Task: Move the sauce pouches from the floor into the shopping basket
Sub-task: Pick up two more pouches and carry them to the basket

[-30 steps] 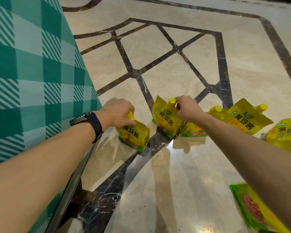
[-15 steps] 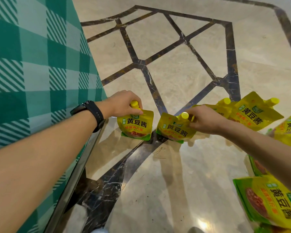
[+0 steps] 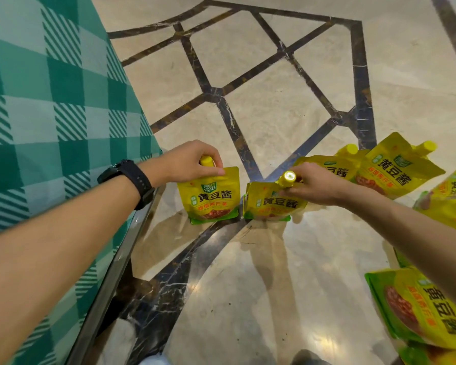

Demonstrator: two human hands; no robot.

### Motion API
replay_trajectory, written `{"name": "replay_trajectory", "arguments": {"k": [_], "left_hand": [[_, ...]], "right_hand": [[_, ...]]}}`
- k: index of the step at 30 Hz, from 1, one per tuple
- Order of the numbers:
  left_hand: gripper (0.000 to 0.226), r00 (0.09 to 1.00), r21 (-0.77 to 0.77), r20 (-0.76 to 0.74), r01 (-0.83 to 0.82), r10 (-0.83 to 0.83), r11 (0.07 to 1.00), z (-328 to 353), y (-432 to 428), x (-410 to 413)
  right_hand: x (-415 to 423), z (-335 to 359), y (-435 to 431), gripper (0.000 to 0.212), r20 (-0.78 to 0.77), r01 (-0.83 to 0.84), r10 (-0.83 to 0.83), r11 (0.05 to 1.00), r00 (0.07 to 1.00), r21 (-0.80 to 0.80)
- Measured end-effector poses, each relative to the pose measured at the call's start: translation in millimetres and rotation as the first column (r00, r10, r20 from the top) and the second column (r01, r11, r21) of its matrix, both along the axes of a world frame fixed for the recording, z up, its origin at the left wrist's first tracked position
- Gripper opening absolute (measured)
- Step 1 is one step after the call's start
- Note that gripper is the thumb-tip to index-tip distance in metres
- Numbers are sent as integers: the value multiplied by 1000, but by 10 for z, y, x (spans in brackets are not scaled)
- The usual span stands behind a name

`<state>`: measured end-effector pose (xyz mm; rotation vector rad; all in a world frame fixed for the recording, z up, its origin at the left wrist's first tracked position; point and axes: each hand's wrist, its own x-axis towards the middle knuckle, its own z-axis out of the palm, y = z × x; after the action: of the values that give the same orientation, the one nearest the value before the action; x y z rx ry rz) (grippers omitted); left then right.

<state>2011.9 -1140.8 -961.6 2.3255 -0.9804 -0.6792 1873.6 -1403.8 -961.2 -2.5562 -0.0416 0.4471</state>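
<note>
Two yellow sauce pouches hang side by side just above the marble floor. My left hand [image 3: 187,162] grips the left pouch [image 3: 211,198] by its top edge and yellow cap. My right hand [image 3: 313,184] pinches the right pouch [image 3: 271,204] at its spout, cap toward the camera. Several more yellow pouches lie on the floor: two behind my right hand [image 3: 395,169], one at the right edge [image 3: 450,198] and one at the lower right [image 3: 416,309]. No shopping basket is in view.
A table draped in a green checked cloth [image 3: 50,106] fills the left side, with a metal leg [image 3: 111,272] along its edge. The glossy marble floor [image 3: 261,75] has dark inlaid lines. A dark shoe tip [image 3: 308,359] shows at the bottom.
Both hands have lifted their pouches and drawn them nearer to me, turning the printed fronts toward the camera. The view has tilted down, showing more pouches at the lower right.
</note>
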Motion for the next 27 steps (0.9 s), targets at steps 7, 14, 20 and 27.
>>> {"name": "replay_trajectory", "arguments": {"k": [7,14,20,27], "left_hand": [[32,940,-191,-277,-257,200,947,-332,403,-280],[49,839,-211,-396,-478,372,853,-855,549,-478],[44,812,-253,-426,-531,400,809,-1032,557,-459],[56,840,-282,-414,-484,350,829,-1137,532,-511]], "right_hand": [[-111,-225,-44,14,27,179,-181,981,983,77],[-99,-310,-65,17,80,241,-252,962,965,125],[-85,-299,-136,11,-110,300,-280,899,954,319],[-90,-359,-177,18,-156,383,-350,825,924,416]]}}
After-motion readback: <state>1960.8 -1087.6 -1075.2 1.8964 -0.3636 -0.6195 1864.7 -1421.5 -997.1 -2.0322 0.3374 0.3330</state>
